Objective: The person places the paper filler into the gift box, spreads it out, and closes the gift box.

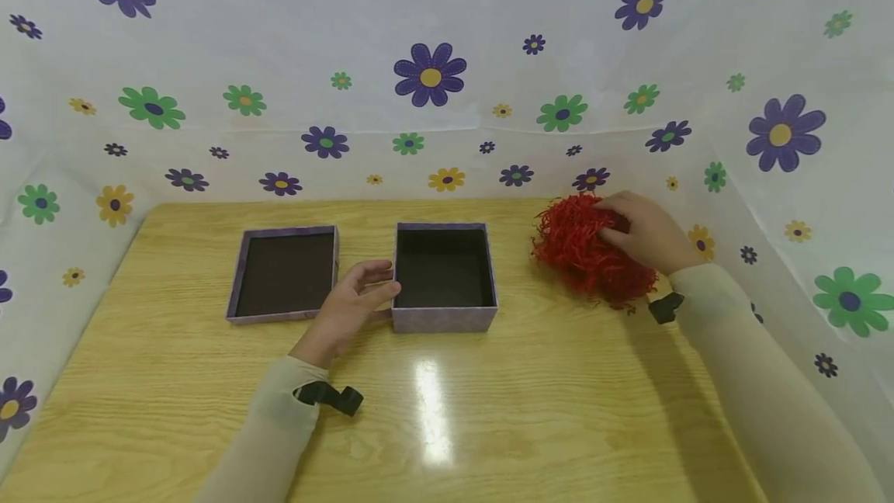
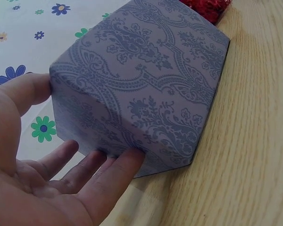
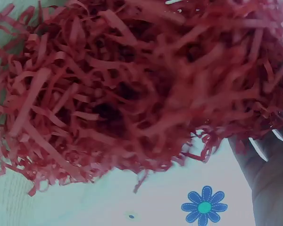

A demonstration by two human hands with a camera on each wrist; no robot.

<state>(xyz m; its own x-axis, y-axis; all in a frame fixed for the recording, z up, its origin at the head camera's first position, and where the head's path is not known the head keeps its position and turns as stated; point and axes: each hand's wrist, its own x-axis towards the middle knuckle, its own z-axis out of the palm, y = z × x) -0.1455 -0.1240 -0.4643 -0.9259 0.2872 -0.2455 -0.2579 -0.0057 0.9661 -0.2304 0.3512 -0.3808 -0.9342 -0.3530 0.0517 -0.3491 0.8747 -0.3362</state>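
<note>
Red shredded paper forms a loose heap at the right of the table. My right hand grips into its upper right side, with thumb and fingers partly sunk among the strips. In the right wrist view the shredded paper covers most of the picture and hides the fingertips. A box with purple patterned sides and a black inside stands open-topped in the middle. Against its left wall lies my left hand, fingers extended. In the left wrist view its fingertips touch the box.
Left of the box lies its shallow lid, black inside facing up. A white flowered cloth hangs behind the wooden table and along both sides. Dark straps sit on both wrists.
</note>
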